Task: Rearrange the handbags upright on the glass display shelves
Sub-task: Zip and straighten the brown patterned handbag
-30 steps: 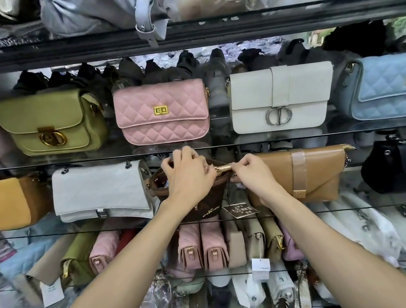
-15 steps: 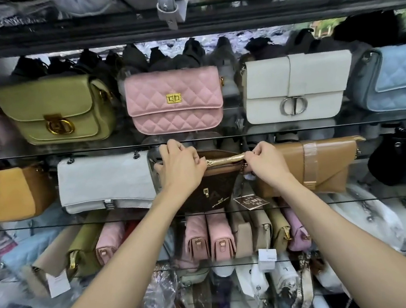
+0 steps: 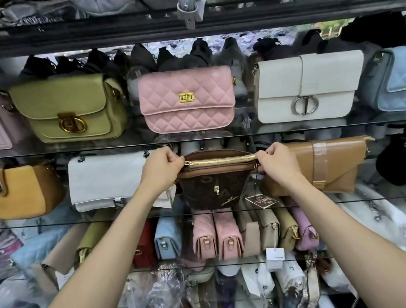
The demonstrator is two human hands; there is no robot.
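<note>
My left grip (image 3: pixel 160 168) pinches the left end of the brown bag (image 3: pixel 216 185); my right grip (image 3: pixel 275 161) pinches the right end by the gold zipper (image 3: pixel 220 161). Bag stands upright on the middle glass shelf (image 3: pixel 39 223), between white bag (image 3: pixel 108 180) and tan bag (image 3: pixel 326 164). Pink bag (image 3: pixel 186 99) sits above.

A bag (image 3: pixel 208 186) stands between two bags (image 3: pixel 108 180) (image 3: pixel 326 164) on a shelf (image 3: pixel 51 221).
</note>
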